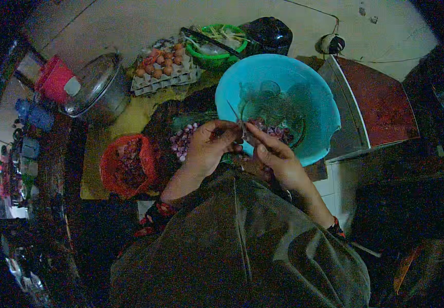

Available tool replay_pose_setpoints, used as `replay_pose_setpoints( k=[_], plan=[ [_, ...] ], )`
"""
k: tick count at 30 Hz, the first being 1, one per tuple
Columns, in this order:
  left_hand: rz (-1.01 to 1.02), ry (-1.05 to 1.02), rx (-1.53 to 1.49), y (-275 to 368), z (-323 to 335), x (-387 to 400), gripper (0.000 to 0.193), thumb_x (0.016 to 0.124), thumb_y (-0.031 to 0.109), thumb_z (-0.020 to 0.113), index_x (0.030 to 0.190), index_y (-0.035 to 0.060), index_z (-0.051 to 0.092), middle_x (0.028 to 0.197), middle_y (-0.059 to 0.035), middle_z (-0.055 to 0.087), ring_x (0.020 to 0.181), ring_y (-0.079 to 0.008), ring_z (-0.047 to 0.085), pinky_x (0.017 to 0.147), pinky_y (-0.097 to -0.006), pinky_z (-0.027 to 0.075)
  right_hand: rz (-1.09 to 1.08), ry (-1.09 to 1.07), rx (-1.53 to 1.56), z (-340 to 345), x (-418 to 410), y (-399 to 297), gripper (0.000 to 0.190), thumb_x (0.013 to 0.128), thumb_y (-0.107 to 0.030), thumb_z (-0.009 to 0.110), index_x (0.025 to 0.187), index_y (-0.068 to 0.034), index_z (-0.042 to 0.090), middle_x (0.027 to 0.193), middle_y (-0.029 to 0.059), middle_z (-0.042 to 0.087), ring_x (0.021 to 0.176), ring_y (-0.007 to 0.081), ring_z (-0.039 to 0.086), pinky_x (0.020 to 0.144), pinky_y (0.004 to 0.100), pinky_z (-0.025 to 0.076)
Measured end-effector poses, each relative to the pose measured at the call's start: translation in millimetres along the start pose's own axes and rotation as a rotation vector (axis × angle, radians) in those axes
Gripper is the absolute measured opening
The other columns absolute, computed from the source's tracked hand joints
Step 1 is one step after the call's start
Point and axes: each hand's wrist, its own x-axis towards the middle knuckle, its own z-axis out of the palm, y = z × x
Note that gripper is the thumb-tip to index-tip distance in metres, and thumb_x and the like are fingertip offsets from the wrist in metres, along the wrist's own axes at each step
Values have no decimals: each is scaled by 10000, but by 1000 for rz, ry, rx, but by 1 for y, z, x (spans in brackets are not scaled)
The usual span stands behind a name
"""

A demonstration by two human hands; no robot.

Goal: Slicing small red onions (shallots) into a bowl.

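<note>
My left hand [210,148] and my right hand [278,156] meet at the fingertips over the near left rim of a light blue plastic basin [276,63]. They pinch a small pale piece [248,136] between them. A thin pointed thing [232,109] sticks up past the fingertips; which hand holds it is unclear. Several purplish pieces, perhaps shallots [281,134], lie in the basin beside a dim, blurred greenish mass. Left of my left hand is a heap of small purple-and-white pieces [182,141]. Farther left stands an open red bag [108,169] with dark reddish contents.
A tray of eggs [164,63] sits at the back, beside a green basket [217,61] holding thin sticks. A black rounded thing [270,34] stands behind the basin. At left are a lidded metal pot [104,90] and a red container [52,77]. A reddish-brown panel [380,102] lies right.
</note>
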Motion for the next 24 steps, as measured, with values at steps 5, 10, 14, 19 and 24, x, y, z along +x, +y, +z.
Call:
replay_pose_setpoints(
  k=[5,10,14,19,24],
  plan=[
    [-138,57,-101,3,2,-3,190,827,73,530,1008,14,543,909,-56,583,806,-148,567,708,-299,498,-151,92,9,-2,3,8,429,865,-202,493,1266,-101,379,734,-22,489,572,47,412,518,183,361],
    [-23,-30,51,8,7,-12,256,776,24,583,1026,7,534,955,-59,579,861,-139,551,770,-274,450,-216,143,-89,4,15,11,409,816,-157,574,1185,-50,434,774,9,539,628,64,492,525,212,413],
    [89,5,370,25,3,-28,289,736,3,619,1013,6,535,956,-55,579,881,-131,543,785,-259,427,-170,128,-159,22,25,2,384,773,-106,610,1118,-11,472,981,51,564,889,116,525,775,253,419],
    [248,164,708,36,-16,-60,219,750,47,621,957,2,566,931,-58,585,879,-116,541,790,-252,426,-308,98,-361,48,45,14,270,744,-52,613,999,-18,533,920,62,587,886,151,542,812,282,422],
    [119,327,820,20,-43,-98,226,773,119,607,977,23,584,957,-87,599,899,-136,551,787,-256,422,-230,-90,-452,75,55,44,339,722,-22,595,1053,-24,522,1003,113,565,954,204,531,860,296,397]
  ],
)
